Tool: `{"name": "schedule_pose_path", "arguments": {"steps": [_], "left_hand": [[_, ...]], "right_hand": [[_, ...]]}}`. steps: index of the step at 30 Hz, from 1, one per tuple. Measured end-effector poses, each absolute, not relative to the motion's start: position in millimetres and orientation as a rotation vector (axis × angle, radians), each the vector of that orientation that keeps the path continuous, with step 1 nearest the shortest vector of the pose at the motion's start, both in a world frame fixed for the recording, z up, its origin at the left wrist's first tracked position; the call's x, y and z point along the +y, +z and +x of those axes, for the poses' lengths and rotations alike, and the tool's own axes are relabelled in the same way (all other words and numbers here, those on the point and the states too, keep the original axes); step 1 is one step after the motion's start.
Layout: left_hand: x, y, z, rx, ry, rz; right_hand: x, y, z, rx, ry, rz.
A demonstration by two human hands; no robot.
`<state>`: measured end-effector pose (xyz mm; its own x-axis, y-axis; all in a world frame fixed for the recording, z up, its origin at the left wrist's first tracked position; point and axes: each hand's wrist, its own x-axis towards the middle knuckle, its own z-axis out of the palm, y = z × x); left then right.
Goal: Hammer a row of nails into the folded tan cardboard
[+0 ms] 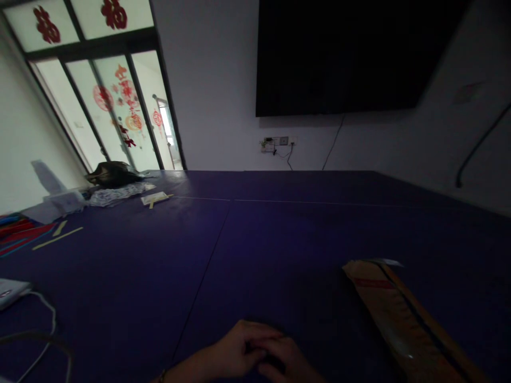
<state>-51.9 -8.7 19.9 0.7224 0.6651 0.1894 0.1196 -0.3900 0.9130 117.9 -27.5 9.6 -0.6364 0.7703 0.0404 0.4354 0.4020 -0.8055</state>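
My left hand and my right hand meet at the bottom middle of the head view, low over the purple tabletop. Their fingers are curled and touch each other, and a small dark gap shows between them. I see no object in either hand. The lower part of the right hand runs out of the picture. To the right of my hands, and apart from them, lies a long brown package with a red label and a dark stripe along it.
At left are a white device with a pale cable, red strips and yellow strips. Farther back lie a small white packet, crumpled plastic and a dark bag. A black screen hangs on the wall.
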Motion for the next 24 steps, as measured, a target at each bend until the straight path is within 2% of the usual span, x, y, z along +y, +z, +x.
{"name": "schedule_pose_path", "arguments": {"steps": [5,10,16,24], "left_hand": [[-6.1,17.7,-52.2,0.642,0.599,1.948],[-1.5,3.6,-55.1,0.643,0.574,2.1],[-0.1,-3.8,-61.3,0.523,0.716,2.386],[4.3,-8.8,-64.1,0.453,0.696,2.606]], "right_hand": [[-19.5,5.1,114.8,-2.261,1.198,-0.976],[-17.4,-13.4,114.0,-2.227,1.116,-0.907],[-17.7,-32.1,115.2,-2.264,0.999,-0.915],[-17.9,-22.8,114.0,-2.206,1.056,-0.844]]}}
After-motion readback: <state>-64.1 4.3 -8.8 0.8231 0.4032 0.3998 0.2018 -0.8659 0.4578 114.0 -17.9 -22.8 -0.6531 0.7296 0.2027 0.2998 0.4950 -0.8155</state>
